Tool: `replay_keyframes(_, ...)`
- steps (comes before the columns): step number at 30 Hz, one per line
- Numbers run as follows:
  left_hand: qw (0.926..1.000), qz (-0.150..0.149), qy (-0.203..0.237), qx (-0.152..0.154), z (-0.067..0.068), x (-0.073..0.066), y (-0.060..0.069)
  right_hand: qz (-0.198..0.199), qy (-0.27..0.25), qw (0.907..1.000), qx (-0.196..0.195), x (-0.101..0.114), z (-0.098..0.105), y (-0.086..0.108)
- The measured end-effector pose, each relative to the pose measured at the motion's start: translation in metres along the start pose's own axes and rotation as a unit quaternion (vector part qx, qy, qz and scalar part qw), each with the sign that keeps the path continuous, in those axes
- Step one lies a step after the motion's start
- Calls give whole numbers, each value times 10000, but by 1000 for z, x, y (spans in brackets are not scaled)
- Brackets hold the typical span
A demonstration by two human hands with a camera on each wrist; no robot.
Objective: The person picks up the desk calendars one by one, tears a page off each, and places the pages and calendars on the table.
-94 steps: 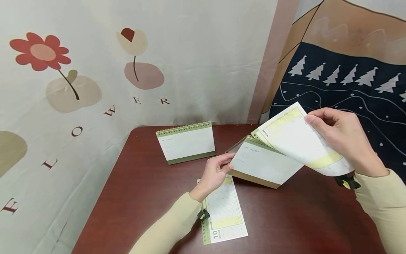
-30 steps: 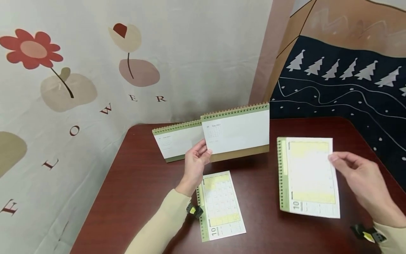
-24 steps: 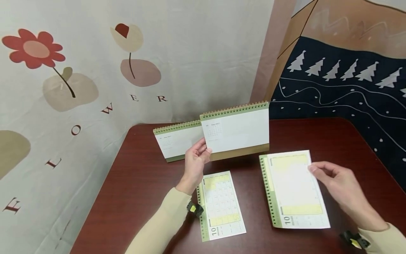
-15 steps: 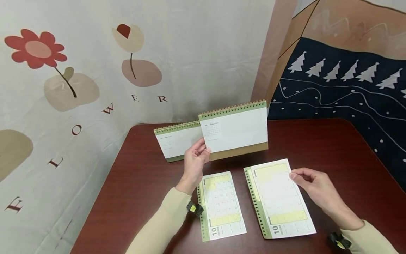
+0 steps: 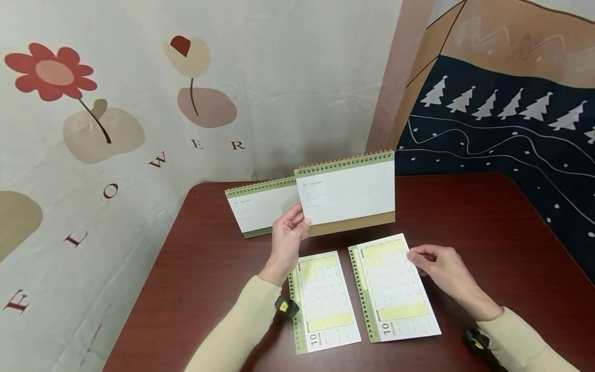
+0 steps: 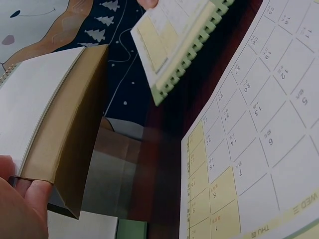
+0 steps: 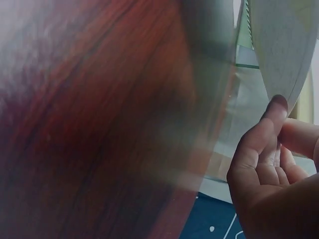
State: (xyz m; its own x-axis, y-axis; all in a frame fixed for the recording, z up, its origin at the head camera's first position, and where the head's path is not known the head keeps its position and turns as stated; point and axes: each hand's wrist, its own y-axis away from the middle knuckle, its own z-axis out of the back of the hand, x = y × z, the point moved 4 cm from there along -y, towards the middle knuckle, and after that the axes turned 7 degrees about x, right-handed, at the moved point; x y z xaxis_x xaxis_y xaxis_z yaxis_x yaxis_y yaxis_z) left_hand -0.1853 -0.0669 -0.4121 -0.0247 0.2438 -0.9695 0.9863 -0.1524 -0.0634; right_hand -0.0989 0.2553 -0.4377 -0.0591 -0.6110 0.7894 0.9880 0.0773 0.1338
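My left hand grips the lower left corner of a desk calendar, a white sheet with a green top strip, spiral binding and tan cardboard stand. In the left wrist view its fingers reach under the tan base. The right hand pinches the right edge of a second stack of loose calendar pages marked 10, with a green punched edge. From the left wrist view, these pages are held above the table. Beside them, another calendar page lies flat, also marked 10.
A second desk calendar stands at the back left, partly hidden behind the held one. The dark red table meets a printed cloth at its far edge. A dark tree-patterned cloth hangs at the right.
The pages came away from the held calendar, and the right hand carried them down and left, beside the flat page. The left hand turned the calendar to face forward.
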Motion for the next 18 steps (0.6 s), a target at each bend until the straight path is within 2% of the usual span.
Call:
replay_keyframes(9,9999,58,-144,32,0,3,1,3,517,9985,163,-4,-4,-10)
replay_keyframes(18,9998,119,-175,16,-3,4,2,-109,877,9958,237,-4,-5,-12)
